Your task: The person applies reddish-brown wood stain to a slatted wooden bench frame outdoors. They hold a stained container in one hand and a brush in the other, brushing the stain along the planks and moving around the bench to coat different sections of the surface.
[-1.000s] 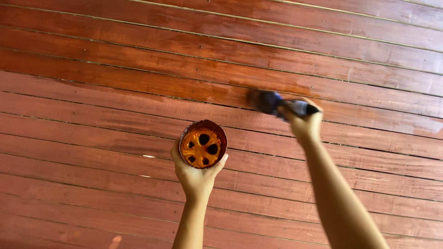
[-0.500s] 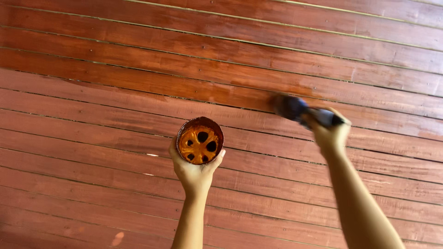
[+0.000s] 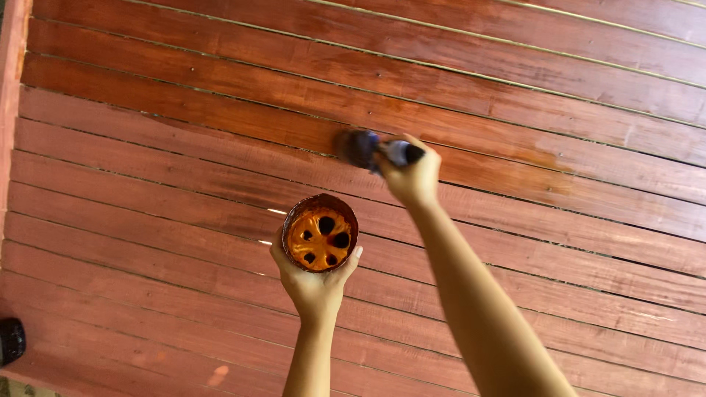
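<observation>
Against the reddish-brown plank wall, the right hand is raised with its fingers clenched around the handle of a paintbrush; the brush's dark bristle end points left and lies on one of the planks, though it is blurred; just below and to the left of the brush, the left hand cups a small round container from beneath, fingers wrapped up its sides; the container's bottom faces the camera, orange and smeared with stain, with several dark hollows in it; it sits close to the wall, apart from the brush; far left of the container, at the wall's lower edge, a dark object shows partly.
</observation>
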